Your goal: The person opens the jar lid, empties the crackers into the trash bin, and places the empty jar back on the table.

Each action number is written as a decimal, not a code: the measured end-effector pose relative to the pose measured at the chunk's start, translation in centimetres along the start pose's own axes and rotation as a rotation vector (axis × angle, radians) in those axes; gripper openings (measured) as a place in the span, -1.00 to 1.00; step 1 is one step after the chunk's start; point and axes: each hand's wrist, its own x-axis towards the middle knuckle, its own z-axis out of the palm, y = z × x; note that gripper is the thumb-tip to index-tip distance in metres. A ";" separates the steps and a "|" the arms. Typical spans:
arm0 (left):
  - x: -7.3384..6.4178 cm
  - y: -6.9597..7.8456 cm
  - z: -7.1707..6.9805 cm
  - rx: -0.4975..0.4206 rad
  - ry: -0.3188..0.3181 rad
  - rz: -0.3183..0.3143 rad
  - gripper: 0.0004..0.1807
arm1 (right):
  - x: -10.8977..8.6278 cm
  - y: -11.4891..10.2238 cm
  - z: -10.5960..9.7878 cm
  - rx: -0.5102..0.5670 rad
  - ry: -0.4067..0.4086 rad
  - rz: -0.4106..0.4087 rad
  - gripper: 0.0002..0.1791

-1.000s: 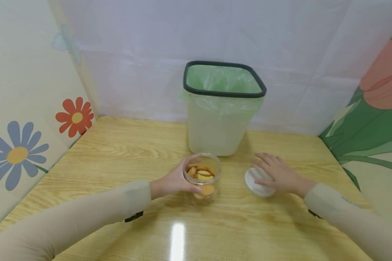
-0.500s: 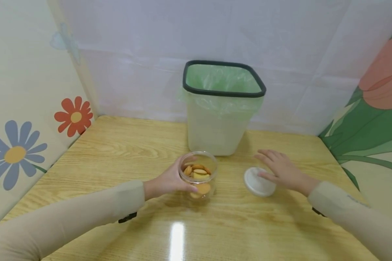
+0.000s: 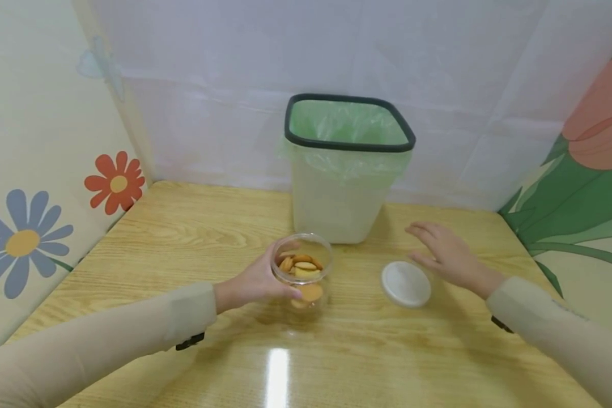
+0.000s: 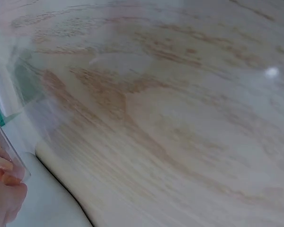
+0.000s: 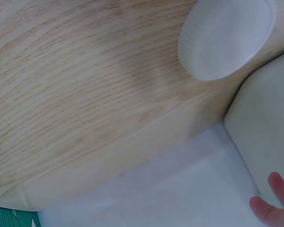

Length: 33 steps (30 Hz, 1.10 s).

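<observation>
A clear round jar [image 3: 307,283] with no lid on it holds several round, golden-brown cookies [image 3: 305,265]. My left hand [image 3: 255,282] grips the jar from its left side, thumb at the front. Only part of that hand [image 4: 4,203] and a jar edge [image 4: 13,158] show in the left wrist view. To the right of the jar, a white round lid [image 3: 406,284] lies flat on the table. Its ridged side shows on the lid [image 5: 227,40] in the right wrist view. My right hand [image 3: 451,258] hovers just beyond the lid's right side, fingers extended, holding nothing.
Behind the jar stands a pale waste bin [image 3: 339,195] with a dark rim and a green-tinted liner bag [image 3: 349,122]. The wood-grain table [image 3: 219,221] meets a white sheet [image 3: 219,96] at the back. Flower-patterned panels [image 3: 35,130] flank it.
My left hand has shifted left with the jar. My right hand has drawn back to the right and away from over the lid, which stays in place and now shows fully.
</observation>
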 end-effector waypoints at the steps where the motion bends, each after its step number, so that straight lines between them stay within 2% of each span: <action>1: 0.0 0.1 -0.1 -0.005 0.000 0.001 0.20 | 0.1 0.0 -0.2 0.000 0.009 0.005 -0.45; 15: -0.5 0.6 -1.3 -0.010 0.014 0.015 0.20 | 0.8 -0.5 -1.3 0.050 0.006 0.061 -0.48; 19: -0.8 0.6 -1.6 -0.020 0.014 0.014 0.20 | 1.2 -0.8 -1.7 0.109 0.003 0.118 -0.50; 23: -0.9 0.8 -1.9 -0.009 0.032 0.017 0.21 | 1.6 -1.1 -2.4 0.183 0.018 0.179 -0.50; 28: -1.0 1.0 -2.2 -0.003 0.053 0.008 0.23 | 2.0 -1.3 -2.9 0.206 0.051 0.181 -0.50; 33: -1.2 1.1 -2.5 -0.025 0.047 0.001 0.23 | 2.5 -1.4 -3.1 0.235 0.073 0.196 -0.51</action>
